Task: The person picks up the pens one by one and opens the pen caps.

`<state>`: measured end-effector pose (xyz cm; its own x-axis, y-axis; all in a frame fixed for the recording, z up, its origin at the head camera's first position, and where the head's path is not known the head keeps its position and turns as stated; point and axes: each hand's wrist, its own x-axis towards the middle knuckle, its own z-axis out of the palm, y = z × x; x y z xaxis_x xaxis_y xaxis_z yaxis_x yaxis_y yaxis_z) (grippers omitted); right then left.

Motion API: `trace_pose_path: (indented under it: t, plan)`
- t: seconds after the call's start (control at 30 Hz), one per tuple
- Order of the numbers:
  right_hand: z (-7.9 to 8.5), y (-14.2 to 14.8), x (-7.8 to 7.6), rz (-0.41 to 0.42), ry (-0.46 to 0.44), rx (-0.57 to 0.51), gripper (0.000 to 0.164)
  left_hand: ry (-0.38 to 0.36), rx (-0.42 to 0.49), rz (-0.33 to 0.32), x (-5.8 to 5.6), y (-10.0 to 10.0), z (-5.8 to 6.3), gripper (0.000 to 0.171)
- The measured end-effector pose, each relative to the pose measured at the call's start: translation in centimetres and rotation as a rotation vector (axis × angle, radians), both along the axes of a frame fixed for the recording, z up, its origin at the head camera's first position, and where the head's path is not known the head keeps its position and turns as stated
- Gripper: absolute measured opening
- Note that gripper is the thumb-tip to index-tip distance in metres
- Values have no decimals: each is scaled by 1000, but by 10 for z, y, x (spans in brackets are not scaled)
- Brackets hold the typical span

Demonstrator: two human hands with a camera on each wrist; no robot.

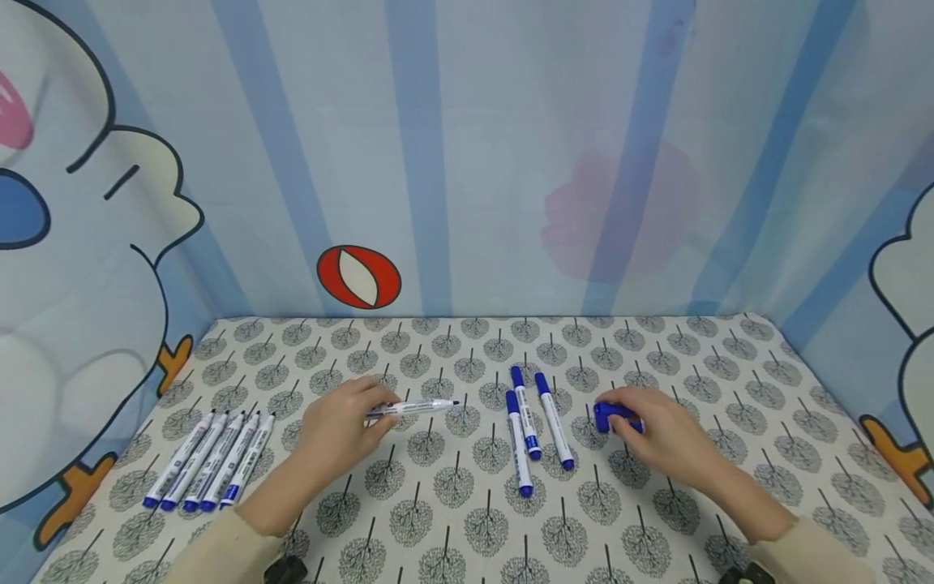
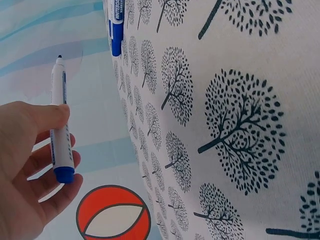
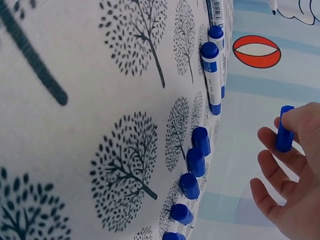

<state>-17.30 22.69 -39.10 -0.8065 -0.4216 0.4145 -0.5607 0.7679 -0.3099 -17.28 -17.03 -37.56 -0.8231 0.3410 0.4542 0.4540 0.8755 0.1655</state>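
My left hand holds an uncapped whiteboard marker between thumb and fingers. In the left wrist view, its dark tip points up and the blue end of the white barrel sits low by the fingers. On the other side, my right hand pinches a blue marker cap between thumb and forefinger, apart from the marker. Below that hand, several loose blue caps stand in a row on the cloth, partly hidden by the hand in the head view.
Three capped whiteboard markers lie between the hands. Several uncapped markers lie side by side at the left, tips pointing away. A tree-print cloth covers the table, and a cartoon-printed curtain rises behind it.
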Motion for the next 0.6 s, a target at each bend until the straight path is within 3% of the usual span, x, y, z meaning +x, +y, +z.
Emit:
trace_pose_path:
  t: [0.37,0.6]
  plan:
    - [1,1,-1,-31,-13,6,31,-111,-13,92,7,-16,0,22]
    - [1,4,-3,-59,31,4,31,-143,-6,136,8,-24,3,20]
